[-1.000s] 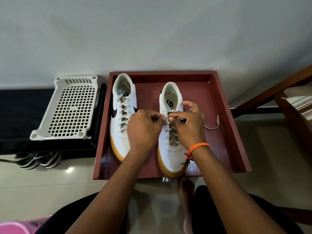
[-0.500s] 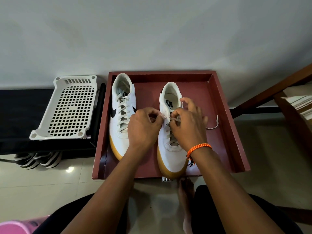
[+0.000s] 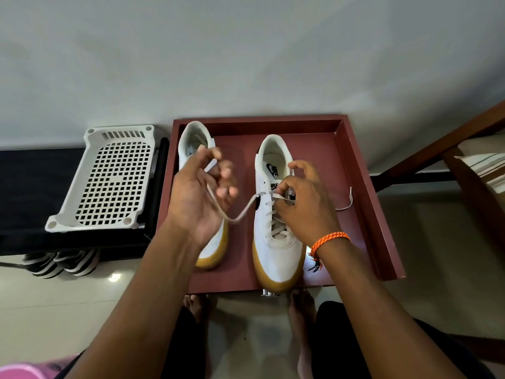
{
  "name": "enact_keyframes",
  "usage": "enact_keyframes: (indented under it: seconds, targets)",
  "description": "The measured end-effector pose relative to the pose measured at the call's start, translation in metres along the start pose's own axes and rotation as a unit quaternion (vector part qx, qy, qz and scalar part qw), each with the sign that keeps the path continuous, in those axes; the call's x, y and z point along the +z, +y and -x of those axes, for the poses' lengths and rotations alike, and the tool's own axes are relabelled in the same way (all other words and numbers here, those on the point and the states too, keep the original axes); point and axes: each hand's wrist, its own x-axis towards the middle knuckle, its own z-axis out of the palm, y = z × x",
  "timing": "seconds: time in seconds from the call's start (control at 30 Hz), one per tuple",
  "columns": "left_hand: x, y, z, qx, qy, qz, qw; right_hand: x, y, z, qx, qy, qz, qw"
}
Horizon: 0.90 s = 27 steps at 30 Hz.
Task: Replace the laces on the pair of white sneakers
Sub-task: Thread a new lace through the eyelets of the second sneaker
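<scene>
Far left of the left hand sat the white basket [image 3: 109, 176], untouched. The left hand [image 3: 200, 195] had swung up and away from the eyelets where it had pinched a moment earlier, and now hovered over the left shoe [image 3: 196, 165], fingers curled round the lace [image 3: 240, 214]. That lace drooped slack from the hand to the top eyelet of the right shoe [image 3: 276, 236]. There the right hand [image 3: 306, 206] pinched the lacing and steadied things. Both shoes stood in the red tray [image 3: 355, 170]. A loose lace end [image 3: 345, 203] lay just right of the right hand. By the look of it, one length had been drawn through, with more threading to come.
</scene>
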Motion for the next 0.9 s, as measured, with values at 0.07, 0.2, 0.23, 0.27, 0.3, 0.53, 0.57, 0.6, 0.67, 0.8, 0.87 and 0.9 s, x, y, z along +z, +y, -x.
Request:
enact_keyframes:
  seconds: [0.07, 0.2, 0.23, 0.27, 0.3, 0.53, 0.57, 0.6, 0.67, 0.8, 0.87, 0.9]
  targets:
    - [-0.003, -0.012, -0.004, 0.055, 0.04, -0.343, 0.937, -0.001, 0.002, -0.001, -0.002, -0.003, -0.011, 1.0]
    - [-0.003, -0.053, -0.005, 0.178, 0.027, -0.67, 0.72, 0.0, 0.005, -0.002, -0.014, -0.005, -0.003, 1.0]
    - [-0.004, -0.058, -0.007, 0.196, 0.032, -0.675, 0.711, 0.001, 0.006, -0.003, -0.013, -0.004, 0.0, 1.0]
    - [-0.005, -0.061, -0.011, 0.209, 0.036, -0.675, 0.707, 0.001, 0.006, -0.002, -0.014, -0.003, 0.003, 1.0]
    - [-0.007, -0.061, -0.014, 0.21, 0.037, -0.669, 0.712, 0.002, 0.007, -0.002, -0.014, -0.002, 0.006, 1.0]
    - [0.002, -0.03, -0.007, 0.085, -0.069, -0.246, 0.963, 0.001, 0.009, -0.003, -0.02, 0.0, 0.02, 1.0]
    - [0.002, -0.022, -0.005, 0.09, -0.1, -0.202, 0.97, 0.002, 0.009, -0.003, -0.018, -0.001, 0.017, 1.0]
    - [0.001, -0.015, -0.004, 0.093, -0.123, -0.159, 0.975, 0.001, 0.01, -0.003, -0.018, -0.001, 0.013, 1.0]
    - [-0.001, -0.002, -0.002, 0.084, -0.15, -0.083, 0.982, 0.001, 0.011, -0.003, -0.02, -0.001, 0.011, 1.0]
    - [-0.005, 0.009, 0.004, 0.049, -0.158, 0.085, 0.983, 0.001, 0.01, -0.003, -0.017, -0.001, 0.011, 1.0]
    - [-0.003, 0.01, 0.004, 0.036, -0.131, 0.104, 0.985, 0.001, 0.01, -0.003, -0.015, -0.001, 0.007, 1.0]
    - [-0.002, 0.01, 0.003, 0.032, -0.099, 0.063, 0.993, 0.001, 0.01, -0.003, -0.015, -0.001, 0.003, 1.0]
